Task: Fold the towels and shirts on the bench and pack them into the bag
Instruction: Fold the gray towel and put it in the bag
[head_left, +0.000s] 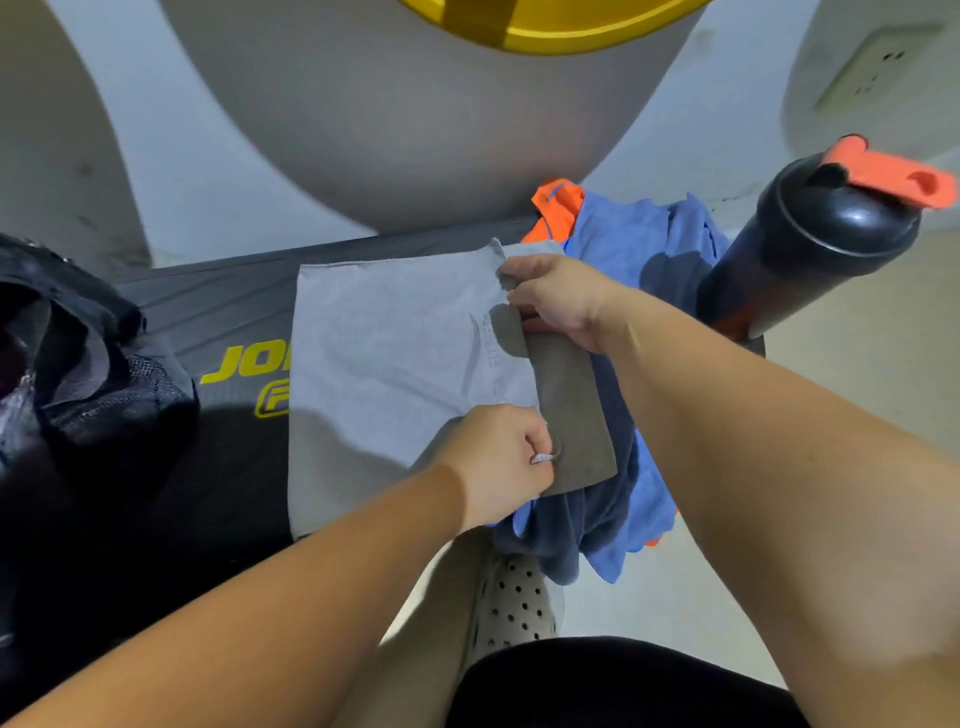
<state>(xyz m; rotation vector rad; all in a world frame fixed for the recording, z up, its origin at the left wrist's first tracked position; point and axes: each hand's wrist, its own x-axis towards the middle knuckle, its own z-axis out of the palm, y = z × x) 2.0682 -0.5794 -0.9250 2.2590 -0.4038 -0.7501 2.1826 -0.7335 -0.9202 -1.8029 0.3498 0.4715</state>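
On the black tabletop (218, 312) with the yellow lettering, a grey towel (384, 353) is lying spread out, most of it flat on the padding. Its right side is reaching over a heap of clothes at the tabletop's right end. From where I am standing, the person's right grip (556, 301) is pinching the towel's far right corner, fingers curled onto the cloth. The left grip (498, 457) is clenching the near part of that same right edge, with a small loop of light cord showing between its fingers. Between the two grips a darker grey flap of the towel is hanging down over the heap. Under it a blue towel (639, 244) is lying crumpled, an orange garment (558, 205) is poking out at the far side, and a dark navy cloth (597, 519) is drooping off the near edge. At the left end a black bag (78, 364) is sitting with its mouth gaping. A black shaker bottle (810, 244) with an orange lid is standing just beyond the heap on the right. Below, a pale perforated shoe (514, 603) is showing on the floor.
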